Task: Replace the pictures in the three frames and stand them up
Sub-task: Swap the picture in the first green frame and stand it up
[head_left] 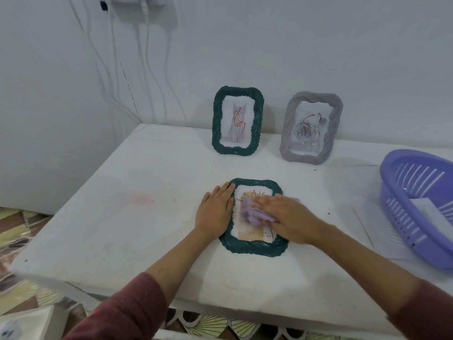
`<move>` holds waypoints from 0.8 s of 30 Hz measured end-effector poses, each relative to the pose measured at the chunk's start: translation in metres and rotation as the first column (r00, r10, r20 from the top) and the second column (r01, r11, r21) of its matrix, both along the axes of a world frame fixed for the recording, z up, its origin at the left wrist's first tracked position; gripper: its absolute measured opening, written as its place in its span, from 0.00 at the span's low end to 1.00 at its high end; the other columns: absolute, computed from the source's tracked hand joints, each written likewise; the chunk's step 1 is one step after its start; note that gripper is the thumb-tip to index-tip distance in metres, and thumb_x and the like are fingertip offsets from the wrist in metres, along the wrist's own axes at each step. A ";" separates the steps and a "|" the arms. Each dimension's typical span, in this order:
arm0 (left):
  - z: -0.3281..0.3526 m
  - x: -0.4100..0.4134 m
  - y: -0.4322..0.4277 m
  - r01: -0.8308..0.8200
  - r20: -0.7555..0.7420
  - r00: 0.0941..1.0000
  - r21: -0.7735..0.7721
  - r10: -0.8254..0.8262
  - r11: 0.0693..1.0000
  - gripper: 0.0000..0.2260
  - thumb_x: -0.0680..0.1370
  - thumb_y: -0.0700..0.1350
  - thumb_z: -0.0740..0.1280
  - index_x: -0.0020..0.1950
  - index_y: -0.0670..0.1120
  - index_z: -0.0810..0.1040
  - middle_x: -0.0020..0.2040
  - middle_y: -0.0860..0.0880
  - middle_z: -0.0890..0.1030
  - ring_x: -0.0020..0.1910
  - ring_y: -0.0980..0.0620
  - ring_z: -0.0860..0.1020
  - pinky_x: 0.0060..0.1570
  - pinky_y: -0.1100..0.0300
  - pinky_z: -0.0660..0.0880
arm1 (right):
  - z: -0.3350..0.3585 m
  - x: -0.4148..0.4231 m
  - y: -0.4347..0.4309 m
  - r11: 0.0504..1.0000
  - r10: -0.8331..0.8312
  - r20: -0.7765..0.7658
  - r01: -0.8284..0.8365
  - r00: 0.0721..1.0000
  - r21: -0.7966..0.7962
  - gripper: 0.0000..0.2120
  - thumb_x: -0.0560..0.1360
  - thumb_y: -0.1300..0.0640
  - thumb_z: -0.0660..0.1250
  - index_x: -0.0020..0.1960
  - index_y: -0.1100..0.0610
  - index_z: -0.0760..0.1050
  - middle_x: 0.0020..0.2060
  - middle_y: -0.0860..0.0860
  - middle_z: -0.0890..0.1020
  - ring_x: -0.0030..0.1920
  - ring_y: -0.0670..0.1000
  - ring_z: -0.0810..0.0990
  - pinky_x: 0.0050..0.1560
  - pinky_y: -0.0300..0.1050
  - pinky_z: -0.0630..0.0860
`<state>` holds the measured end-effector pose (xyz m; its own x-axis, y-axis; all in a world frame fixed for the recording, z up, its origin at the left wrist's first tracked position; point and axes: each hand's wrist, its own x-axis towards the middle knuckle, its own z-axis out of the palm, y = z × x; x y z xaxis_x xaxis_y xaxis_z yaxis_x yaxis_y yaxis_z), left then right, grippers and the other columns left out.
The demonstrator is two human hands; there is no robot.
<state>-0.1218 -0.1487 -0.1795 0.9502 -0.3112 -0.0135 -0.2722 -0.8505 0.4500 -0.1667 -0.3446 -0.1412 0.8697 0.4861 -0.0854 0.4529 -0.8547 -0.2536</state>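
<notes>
A dark green frame (252, 247) lies flat, face up, in the middle of the white table, holding a beige line-drawing picture. My left hand (214, 211) rests flat on its left border, fingers straight. My right hand (286, 217) presses a crumpled lilac cloth (250, 213) onto the frame's glass. Behind them two frames stand upright against the wall: a green frame (215, 119) with a cat picture and a grey frame (289, 133) with a rose picture.
A purple plastic basket (392, 173) with paper in it sits at the table's right edge. White cables (147, 69) hang down the wall at the back left. A patterned floor shows left of and below the table edge (73, 280).
</notes>
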 end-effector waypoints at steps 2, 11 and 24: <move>0.000 0.001 0.001 0.022 0.000 1.000 0.034 -0.022 0.999 0.22 0.82 0.45 0.48 0.76 0.51 0.49 0.78 0.53 0.51 0.77 0.52 0.50 0.74 0.57 0.46 | -0.007 0.002 0.022 0.999 0.021 0.001 -0.021 1.000 0.047 0.25 0.77 0.46 0.54 0.72 0.49 0.61 0.74 0.47 0.61 0.74 0.46 0.57 0.76 0.46 0.51; -0.001 0.001 -0.001 -0.001 0.006 1.000 0.017 0.001 1.000 0.21 0.82 0.47 0.45 0.76 0.52 0.50 0.77 0.54 0.53 0.77 0.52 0.51 0.74 0.56 0.47 | 0.005 0.014 -0.025 0.993 -0.097 0.050 0.100 0.994 -0.063 0.21 0.80 0.48 0.53 0.72 0.50 0.62 0.73 0.47 0.64 0.73 0.45 0.61 0.75 0.45 0.50; 0.003 -0.003 -0.002 -0.038 -0.008 0.999 -0.021 0.038 0.999 0.21 0.82 0.47 0.45 0.76 0.51 0.51 0.77 0.53 0.54 0.77 0.52 0.51 0.74 0.56 0.47 | -0.005 -0.033 -0.027 0.996 0.067 0.090 -0.071 0.994 0.045 0.28 0.76 0.36 0.42 0.69 0.43 0.66 0.70 0.41 0.68 0.70 0.39 0.62 0.73 0.43 0.54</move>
